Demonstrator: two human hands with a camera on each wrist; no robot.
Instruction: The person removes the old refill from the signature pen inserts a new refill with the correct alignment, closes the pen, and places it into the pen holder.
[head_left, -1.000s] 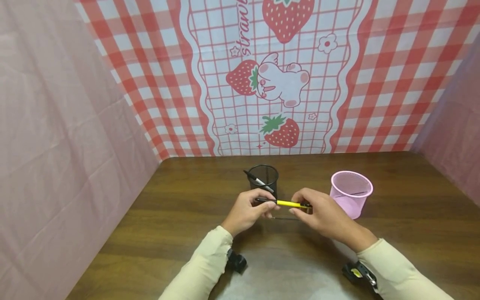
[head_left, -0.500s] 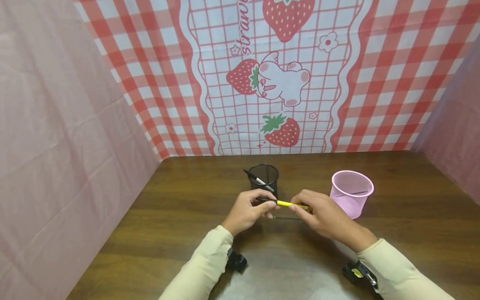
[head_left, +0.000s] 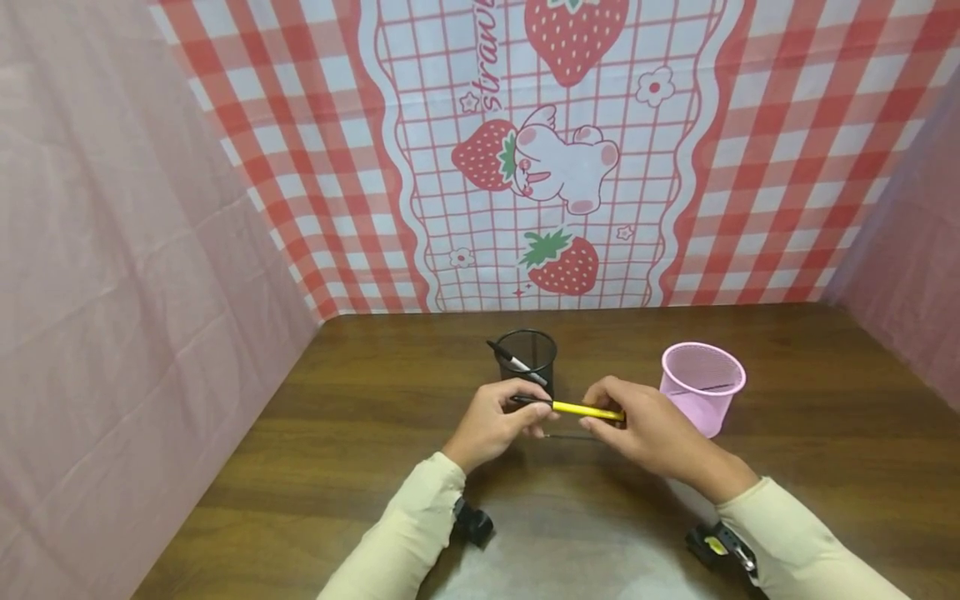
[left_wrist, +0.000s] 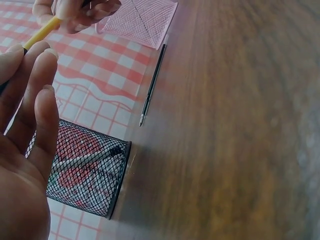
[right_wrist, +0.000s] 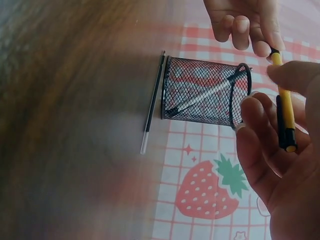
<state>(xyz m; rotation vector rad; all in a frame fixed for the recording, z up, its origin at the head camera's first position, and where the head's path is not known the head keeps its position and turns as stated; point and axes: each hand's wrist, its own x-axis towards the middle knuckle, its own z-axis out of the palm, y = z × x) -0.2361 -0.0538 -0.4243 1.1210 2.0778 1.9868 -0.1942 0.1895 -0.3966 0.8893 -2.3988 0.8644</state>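
A yellow pen [head_left: 576, 408] with a black front section lies roughly level between my two hands above the table. My left hand [head_left: 491, 423] pinches its black end between thumb and fingers. The yellow barrel is held by the thumb and fingers of my right hand [head_left: 654, 429]; the right wrist view shows its black clip [right_wrist: 280, 117] near the rear end. Below the hands, a thin dark pen refill [left_wrist: 152, 85] rests on the table, partly covered in the head view. Just behind my left hand stands a black mesh pen cup [head_left: 507, 371].
A black-and-grey marker [head_left: 517, 362] leans inside the black cup. To the right, a pink mesh cup [head_left: 701, 412] holds a thin dark stick-like thing. A checked strawberry cloth [head_left: 555, 167] hangs behind the wooden table [head_left: 337, 433]; pink cloth [head_left: 150, 250] hangs at both sides.
The right thumb and fingers have shifted on the yellow barrel, and the pen seems to have turned about its length. My left hand, both cups and the refill stay in place.
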